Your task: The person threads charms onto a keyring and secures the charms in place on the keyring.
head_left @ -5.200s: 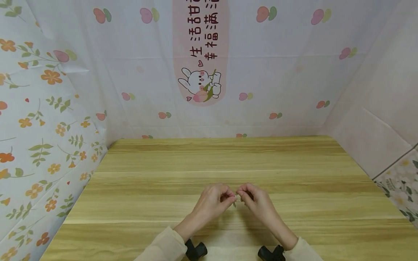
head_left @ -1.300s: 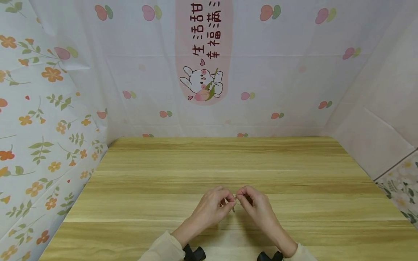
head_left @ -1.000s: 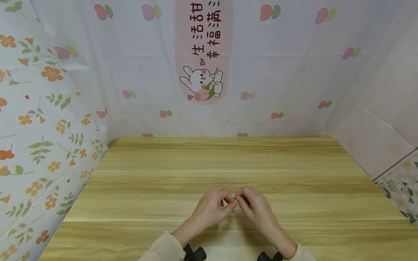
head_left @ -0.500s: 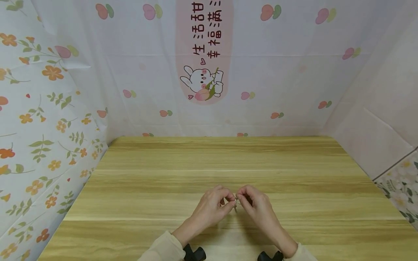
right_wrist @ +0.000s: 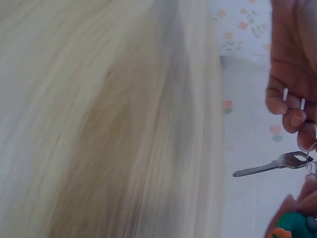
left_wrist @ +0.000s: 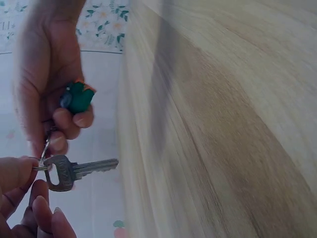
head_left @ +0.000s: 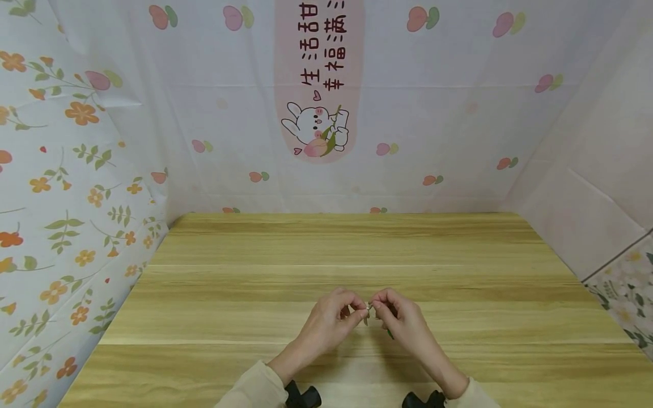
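Observation:
A silver key [left_wrist: 89, 168] hangs from a metal split ring [left_wrist: 40, 167], its blade pointing away from the fingers in both wrist views. My left hand [head_left: 333, 318] pinches this ring between thumb and forefinger. Facing it, my right hand [head_left: 406, 321] pinches a short metal chain [left_wrist: 46, 145] that meets the ring. Against the right hand's curled fingers sits a small green charm with orange parts [left_wrist: 79, 98], also partly visible at the bottom of the right wrist view. The fingertips of the two hands nearly meet above the table. Exactly how chain and ring join is too small to tell.
The wood-grain table [head_left: 326, 249] spreads out beneath the hands. A white printed cloth [head_left: 229, 113] stands behind it, and a flowered one [head_left: 76, 226] at the left. Black wrist mounts [head_left: 303, 395] show below the sleeves.
The green charm now shows beneath the right hand, whose fingers have turned slightly. Key and ring have shifted a little between the fingertips; both hands stay in about the same place.

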